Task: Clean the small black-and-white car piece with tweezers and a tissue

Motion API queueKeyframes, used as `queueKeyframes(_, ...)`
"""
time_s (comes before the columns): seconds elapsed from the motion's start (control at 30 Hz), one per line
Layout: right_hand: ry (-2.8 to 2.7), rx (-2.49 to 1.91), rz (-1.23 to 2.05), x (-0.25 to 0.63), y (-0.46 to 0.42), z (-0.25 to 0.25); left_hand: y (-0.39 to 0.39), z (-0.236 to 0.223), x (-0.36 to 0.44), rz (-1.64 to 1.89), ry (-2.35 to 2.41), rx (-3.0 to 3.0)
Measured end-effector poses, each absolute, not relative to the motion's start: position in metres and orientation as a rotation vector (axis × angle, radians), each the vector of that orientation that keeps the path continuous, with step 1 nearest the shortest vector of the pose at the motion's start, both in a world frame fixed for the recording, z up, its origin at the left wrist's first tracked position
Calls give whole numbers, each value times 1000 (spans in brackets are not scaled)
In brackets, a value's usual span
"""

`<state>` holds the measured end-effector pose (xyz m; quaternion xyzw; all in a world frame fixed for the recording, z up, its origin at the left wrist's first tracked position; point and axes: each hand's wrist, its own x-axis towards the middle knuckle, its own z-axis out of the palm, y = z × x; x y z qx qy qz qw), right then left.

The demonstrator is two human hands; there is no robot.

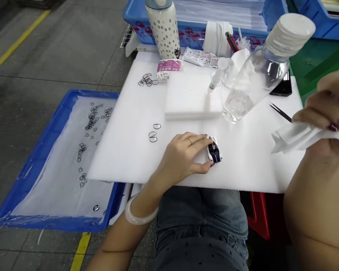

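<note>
My left hand (183, 156) is closed in a pinch on a small glossy black-and-white piece (214, 151), whose exact kind I cannot make out. Thumb and fingers grip it from its left side, on the white foam board (124, 150). At the right edge my right hand (327, 109) is raised, its fingers closed on a white cloth (302, 136), perhaps a tissue. Left of my left hand lie a few thin dark oval rings (153, 137). Black tweezers (281, 112) rest near my right hand.
A tilted clear bottle (248, 82), a foam block (192, 94), a syringe-like tube (214, 79) and a dotted flask (165, 32) occupy the board's far side. More rings (147, 79) lie there. Left of the board, a blue tray (31, 165) holds scattered rings.
</note>
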<state>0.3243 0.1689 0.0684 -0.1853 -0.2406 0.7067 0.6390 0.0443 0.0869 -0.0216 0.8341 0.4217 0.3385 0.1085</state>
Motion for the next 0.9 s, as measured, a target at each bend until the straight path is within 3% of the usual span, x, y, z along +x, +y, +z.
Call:
queueKeyframes(0.17,-1148,-876,1353,309,159,51,76,-13,22,823,1190,2502)
queueKeyframes(0.37,-1257,-1037,1084,303,147,39,59,-1,-6,1093,1560,2294)
queueKeyframes(0.6,-1434,-1645,343,327,150,32,65,-16,45,800,1310,2413)
queueKeyframes(0.73,-1648,-2164,79,347,179,25,71,-24,59,964,1371,2361)
queueKeyframes(0.9,-1670,-2412,-130,353,190,17,68,-25,57,1098,1537,2184)
